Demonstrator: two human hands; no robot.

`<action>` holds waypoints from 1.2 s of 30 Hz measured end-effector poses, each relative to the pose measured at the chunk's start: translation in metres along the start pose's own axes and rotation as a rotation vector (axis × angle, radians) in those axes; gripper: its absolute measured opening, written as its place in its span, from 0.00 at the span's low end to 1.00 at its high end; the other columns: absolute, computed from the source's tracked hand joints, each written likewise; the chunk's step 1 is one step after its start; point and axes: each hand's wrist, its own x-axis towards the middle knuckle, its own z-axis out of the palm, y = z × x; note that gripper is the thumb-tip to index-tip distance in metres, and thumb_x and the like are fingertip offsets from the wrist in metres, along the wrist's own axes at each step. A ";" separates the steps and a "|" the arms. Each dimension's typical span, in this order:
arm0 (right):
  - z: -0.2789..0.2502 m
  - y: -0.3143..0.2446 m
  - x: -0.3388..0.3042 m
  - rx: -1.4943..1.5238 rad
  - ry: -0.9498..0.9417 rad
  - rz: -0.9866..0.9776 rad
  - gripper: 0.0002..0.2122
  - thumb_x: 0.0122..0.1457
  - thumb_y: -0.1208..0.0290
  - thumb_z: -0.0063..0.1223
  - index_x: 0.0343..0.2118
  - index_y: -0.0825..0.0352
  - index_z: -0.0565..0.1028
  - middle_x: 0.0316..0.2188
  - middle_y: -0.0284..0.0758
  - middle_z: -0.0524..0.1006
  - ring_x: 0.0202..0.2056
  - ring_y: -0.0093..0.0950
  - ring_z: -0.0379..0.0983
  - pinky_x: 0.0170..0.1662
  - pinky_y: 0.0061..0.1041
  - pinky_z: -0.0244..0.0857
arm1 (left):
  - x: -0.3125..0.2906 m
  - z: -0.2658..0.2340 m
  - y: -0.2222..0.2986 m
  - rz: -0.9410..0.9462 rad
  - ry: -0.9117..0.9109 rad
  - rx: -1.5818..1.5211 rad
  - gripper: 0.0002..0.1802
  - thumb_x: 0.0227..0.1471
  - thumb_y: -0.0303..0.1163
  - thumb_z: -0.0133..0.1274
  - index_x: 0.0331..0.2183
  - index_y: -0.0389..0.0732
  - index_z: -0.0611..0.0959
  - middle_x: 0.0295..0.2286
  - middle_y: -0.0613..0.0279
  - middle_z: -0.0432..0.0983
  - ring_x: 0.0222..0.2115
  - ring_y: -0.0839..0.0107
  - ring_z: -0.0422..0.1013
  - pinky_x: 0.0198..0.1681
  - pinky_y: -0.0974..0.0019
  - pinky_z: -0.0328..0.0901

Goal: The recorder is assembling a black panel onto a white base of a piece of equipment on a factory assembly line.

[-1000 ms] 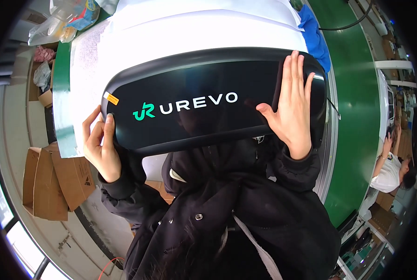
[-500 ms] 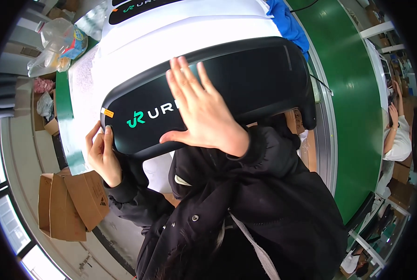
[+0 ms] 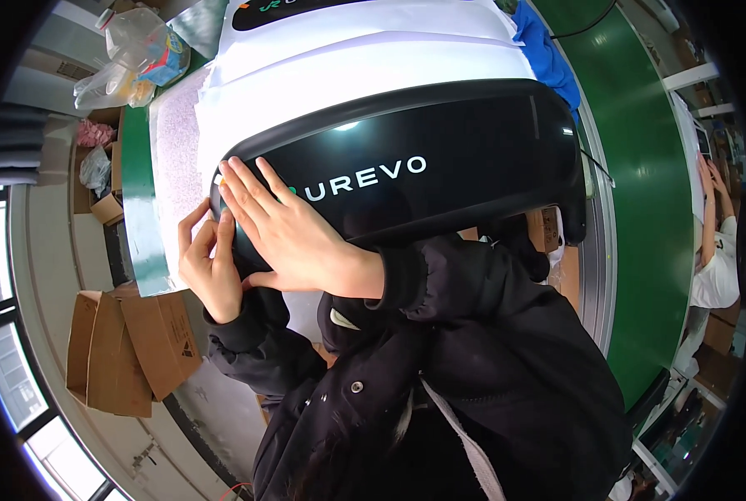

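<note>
Left hand curls narrow at the left end of the black panel — whether it grips the rim cannot be told. Right hand lies flat over the panel face, thumb spread wide, holding nothing. Panel lies forward of the body, white sheet beyond its far edge. Its long axis runs left to right, the right end slightly farther forward. Left hand is nearer the left tip — right hand just beside it; right end well apart from both.

And there's daylight glaring through the black-framed windows at left, dark curtain and pale wall alongside, while a long green surface sweeps down the right past what looks like white framing.
</note>
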 end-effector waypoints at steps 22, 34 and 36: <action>0.021 -0.045 0.037 -0.171 -0.031 -0.067 0.33 0.52 0.53 0.40 0.53 0.78 0.58 0.55 0.55 0.52 0.59 0.46 0.44 0.61 0.40 0.33 | -0.007 -0.021 -0.056 -0.379 -0.083 -0.694 0.12 0.55 0.32 0.41 0.36 0.33 0.72 0.31 0.62 0.71 0.29 0.79 0.65 0.36 0.79 0.60; 0.043 -0.079 0.034 0.687 0.248 -0.074 0.21 0.47 0.82 0.42 0.48 0.79 0.63 0.50 0.51 0.63 0.54 0.45 0.57 0.58 0.36 0.49 | -0.019 -0.009 -0.042 -0.366 -0.053 -1.452 0.24 0.57 0.42 0.30 0.42 0.30 0.67 0.47 0.43 0.62 0.52 0.59 0.59 0.57 0.60 0.50; 0.028 -0.078 0.013 0.935 0.121 -0.070 0.21 0.47 0.83 0.41 0.48 0.78 0.63 0.49 0.51 0.63 0.53 0.45 0.58 0.57 0.37 0.50 | -0.018 -0.010 -0.053 -0.325 -0.084 -1.446 0.23 0.56 0.41 0.33 0.45 0.31 0.65 0.48 0.44 0.61 0.52 0.59 0.58 0.57 0.60 0.49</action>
